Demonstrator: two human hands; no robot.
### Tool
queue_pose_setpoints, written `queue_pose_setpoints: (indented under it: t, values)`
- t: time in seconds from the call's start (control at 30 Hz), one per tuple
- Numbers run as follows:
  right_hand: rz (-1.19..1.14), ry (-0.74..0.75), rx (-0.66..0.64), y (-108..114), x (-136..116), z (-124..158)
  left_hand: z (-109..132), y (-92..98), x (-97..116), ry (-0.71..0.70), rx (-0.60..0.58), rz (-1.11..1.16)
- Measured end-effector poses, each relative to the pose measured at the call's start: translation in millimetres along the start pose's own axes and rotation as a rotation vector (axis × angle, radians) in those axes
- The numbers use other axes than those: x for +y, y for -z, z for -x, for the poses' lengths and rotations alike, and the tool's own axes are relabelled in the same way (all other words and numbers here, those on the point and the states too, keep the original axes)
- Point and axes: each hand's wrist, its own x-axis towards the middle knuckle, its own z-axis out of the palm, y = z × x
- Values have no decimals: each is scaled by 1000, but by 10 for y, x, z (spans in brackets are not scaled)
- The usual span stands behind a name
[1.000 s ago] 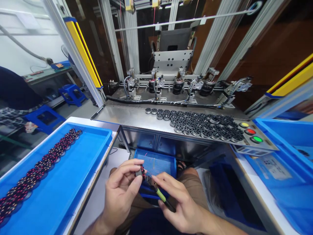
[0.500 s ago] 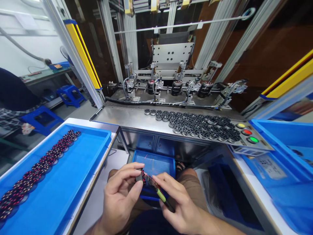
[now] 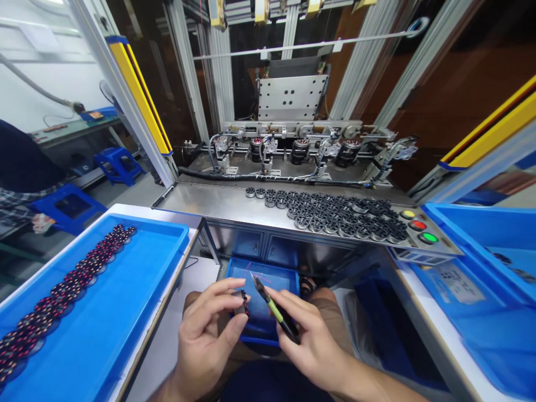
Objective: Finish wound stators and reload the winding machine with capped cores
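Observation:
Between the thumb and fingers of my left hand (image 3: 213, 332), a small wound motor stator (image 3: 243, 304) stands edge-on, dark with red windings. The fingers cover much of it. My right hand (image 3: 307, 335) is closed around the green and black handles of wire cutters (image 3: 273, 308). Their jaws point up and to the left, just above and right of the stator, apart from it. Below both hands sits a blue bin (image 3: 288, 272) with thin pink wire scraps in it.
On the left, a blue tray (image 3: 167, 234) holds overlapping rows of wound stators (image 3: 71, 285). Ahead, bare stator cores (image 3: 330, 212) crowd the metal ledge (image 3: 209, 195) of a winding machine (image 3: 293, 100). Coloured buttons (image 3: 419, 225) and blue bins (image 3: 464, 223) are on the right.
My right hand has drawn the cutters away from the stator, and their jaws now point further upward. The left hand keeps its hold. In the machine, upright parts above the stations have shifted.

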Motion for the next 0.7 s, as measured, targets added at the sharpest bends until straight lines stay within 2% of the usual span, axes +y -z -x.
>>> queue_pose_setpoints:
  t: [0.1,0.27,0.4,0.57,0.7]
  values:
    - [31,-86,-13,80,-8,-16,18,49,-92,-158,1,-111]
    - [-8,-166,-84,235,-53,92,11,112,-132,-250,-20,-280]
    - [-157,-214,-103,325,-173,239,-16,136,-90,-310,-51,-414]
    - [-450,-199,-196,358,-294,324,-37,122,-87,-379,-82,-445]
    - [-549,-170,-230,331,-298,314,-59,100,-88,-401,-64,-376]
